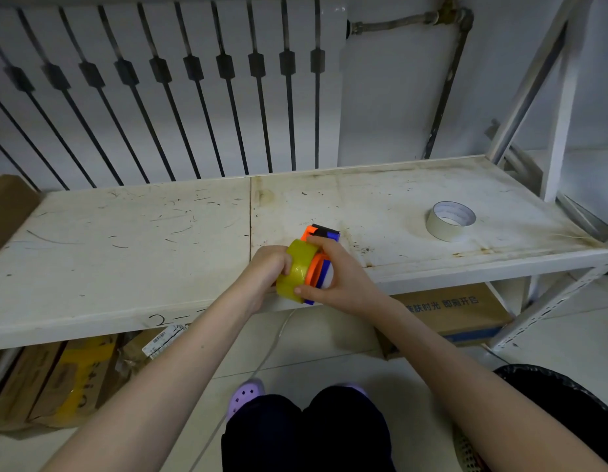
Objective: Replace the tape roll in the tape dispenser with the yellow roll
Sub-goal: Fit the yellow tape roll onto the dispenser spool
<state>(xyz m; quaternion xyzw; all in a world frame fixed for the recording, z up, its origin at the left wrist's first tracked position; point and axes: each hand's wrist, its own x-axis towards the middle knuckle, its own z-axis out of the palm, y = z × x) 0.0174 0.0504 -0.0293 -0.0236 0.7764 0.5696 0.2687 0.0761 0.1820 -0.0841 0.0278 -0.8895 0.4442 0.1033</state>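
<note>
The yellow tape roll (297, 267) sits against the orange and blue tape dispenser (321, 245), both held just above the front edge of the white shelf (142, 240). My left hand (267, 267) grips the yellow roll from the left side. My right hand (336, 277) wraps around the dispenser from the right, thumb on the roll's lower edge and fingers over the top. A white tape roll (449, 220) lies flat on the shelf, far to the right and apart from both hands.
A radiator (166, 86) stands behind the shelf, and a shelf upright (561, 114) rises at the right. Cardboard boxes (57, 379) sit under the shelf at left, another box (459, 311) at right. A black bin (568, 407) stands by my right arm.
</note>
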